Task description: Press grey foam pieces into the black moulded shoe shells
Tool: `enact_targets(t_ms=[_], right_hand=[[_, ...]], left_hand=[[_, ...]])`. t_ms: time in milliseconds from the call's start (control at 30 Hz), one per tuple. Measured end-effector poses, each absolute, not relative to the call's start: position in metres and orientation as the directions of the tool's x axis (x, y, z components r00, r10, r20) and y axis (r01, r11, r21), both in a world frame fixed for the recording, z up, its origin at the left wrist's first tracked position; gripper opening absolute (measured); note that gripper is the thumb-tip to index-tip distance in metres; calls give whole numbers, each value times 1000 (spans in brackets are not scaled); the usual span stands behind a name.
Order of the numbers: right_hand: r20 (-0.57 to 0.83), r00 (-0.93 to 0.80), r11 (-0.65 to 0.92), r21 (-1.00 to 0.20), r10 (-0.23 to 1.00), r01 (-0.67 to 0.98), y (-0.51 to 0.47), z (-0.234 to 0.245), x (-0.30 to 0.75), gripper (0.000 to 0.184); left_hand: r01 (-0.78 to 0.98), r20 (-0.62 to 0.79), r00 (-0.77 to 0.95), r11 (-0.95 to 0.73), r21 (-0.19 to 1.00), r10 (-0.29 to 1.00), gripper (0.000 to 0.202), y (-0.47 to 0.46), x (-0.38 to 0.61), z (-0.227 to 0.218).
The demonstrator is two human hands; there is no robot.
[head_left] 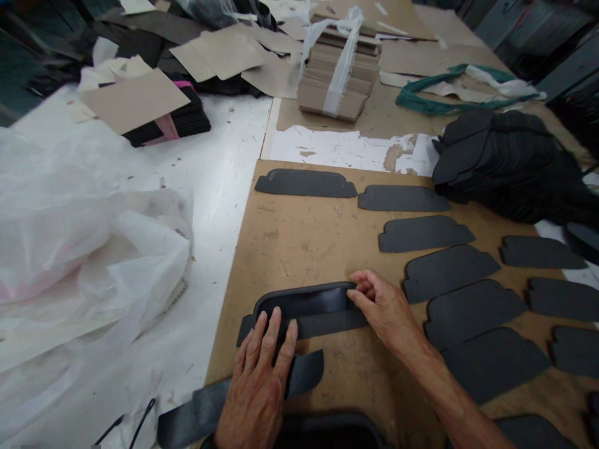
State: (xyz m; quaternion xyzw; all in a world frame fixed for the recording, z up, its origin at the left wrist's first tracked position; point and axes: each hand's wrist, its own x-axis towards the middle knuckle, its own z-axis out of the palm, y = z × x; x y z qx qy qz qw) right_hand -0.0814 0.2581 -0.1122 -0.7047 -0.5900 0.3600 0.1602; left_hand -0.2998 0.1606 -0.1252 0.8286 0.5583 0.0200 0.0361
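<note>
My left hand lies flat with its fingers apart on a dark curved strip and the lower edge of a black rimmed piece. The fingertips of my right hand pinch the right end of that rimmed piece on the brown hardboard. Several matt black cut panels lie in rows to the right of my right hand. Another black strip runs out from under my left hand. Part of a dark rimmed piece shows at the bottom edge.
A heap of black panels lies at the right. Beyond it are a tied stack of brown card and a green strap. Loose card sheets lie at the far left, and crumpled white plastic covers the white table's left side.
</note>
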Motion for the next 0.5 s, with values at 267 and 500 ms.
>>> enact_targets(t_ms=[267,500], right_hand=[[-375,55,-308,-659,925,686,260,-117,-80,23],[-383,59,-314,-651,922,691,256,-118,-79,25]], left_hand=[[918,-36,396,-393,56,918,77,162,-303,-128],[925,-65,380,-379,31,923,78,160,-301,-124]])
